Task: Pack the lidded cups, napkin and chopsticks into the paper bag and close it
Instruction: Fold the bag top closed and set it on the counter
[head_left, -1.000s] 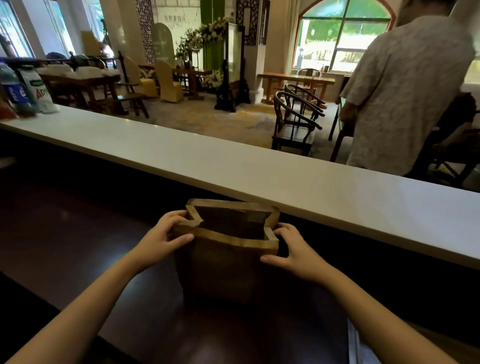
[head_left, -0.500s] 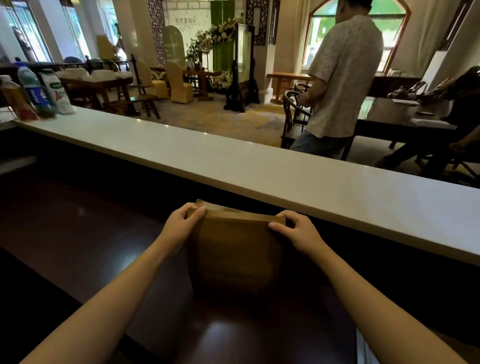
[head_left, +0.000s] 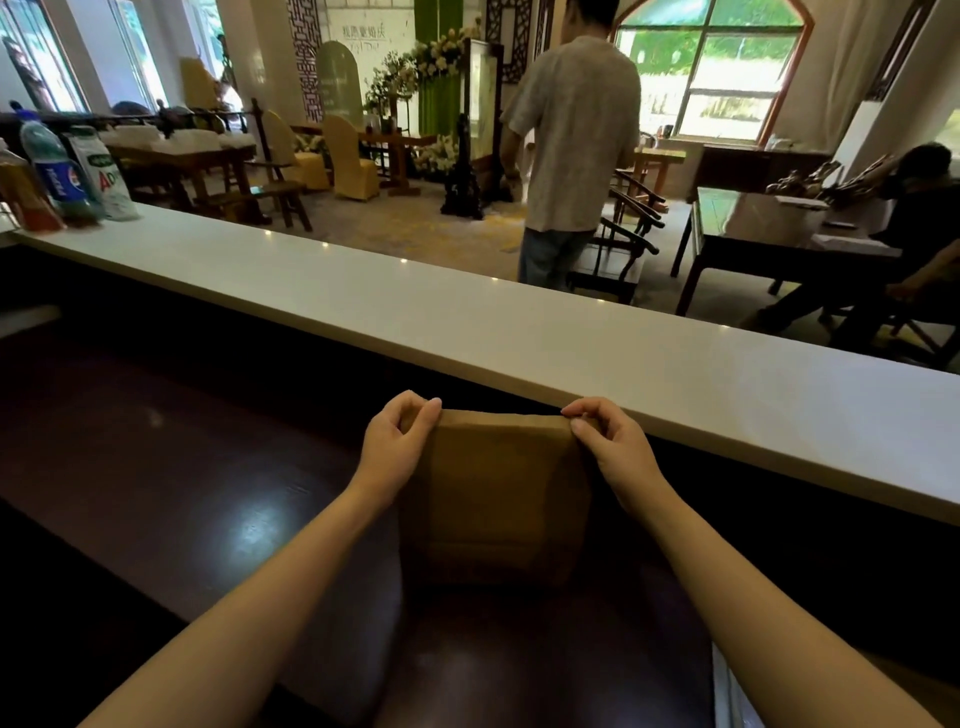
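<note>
A brown paper bag (head_left: 496, 493) stands upright on the dark wooden counter (head_left: 208, 467), just below the white ledge. Its mouth is pressed flat and folded over along the top edge. My left hand (head_left: 397, 444) pinches the top left corner of the fold. My right hand (head_left: 610, 447) pinches the top right corner. Whatever is inside the bag is hidden; no cups, napkin or chopsticks show.
A raised white ledge (head_left: 519, 332) runs across just behind the bag. Bottles and a white pouch (head_left: 67, 176) stand at its far left end. Beyond it a person (head_left: 571, 140) stands among wooden chairs and tables; another sits at the right.
The bag's open mouth has been pressed shut and its top folded down. Both hands moved from the bag's sides up to its top corners. The person beyond the ledge walked left.
</note>
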